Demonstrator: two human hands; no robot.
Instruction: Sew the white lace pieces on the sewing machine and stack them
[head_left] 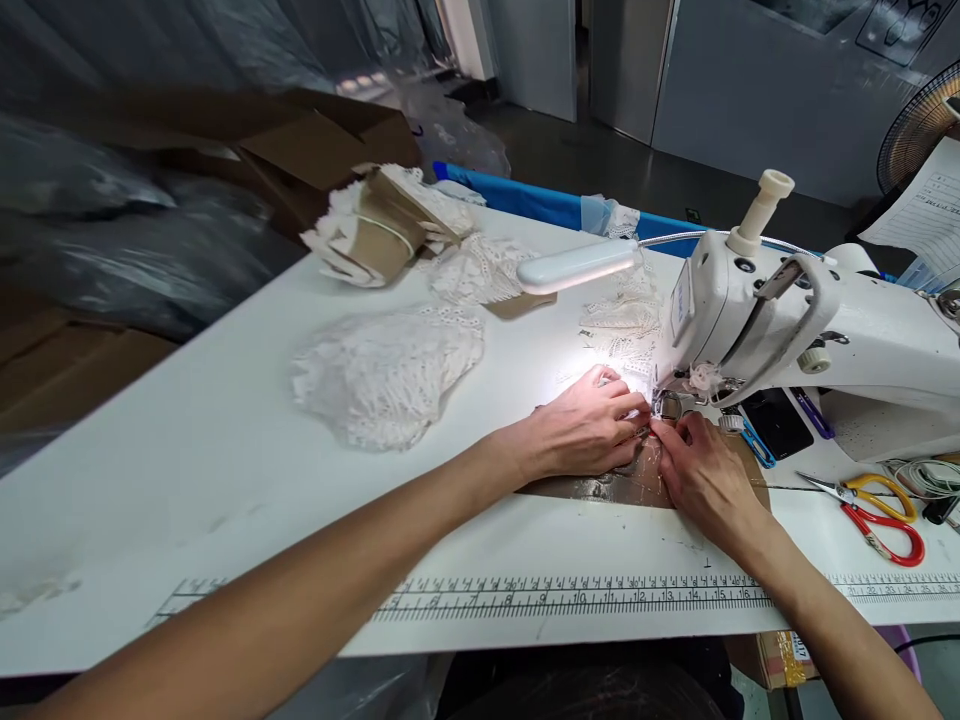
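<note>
Both my hands meet at the presser foot of a white sewing machine. My left hand lies on the table with fingers curled, pinching a small piece of lace right at the needle. My right hand rests on the brown needle plate area, its fingertips pressed together on the same small piece. The piece itself is mostly hidden under the fingers and washed out by the glare of the machine lamp.
A pile of white lace lies on the white table, with more lace and cardboard bundles behind. Red and yellow scissors lie at right. A printed ruler runs along the front edge. Cardboard boxes stand at left.
</note>
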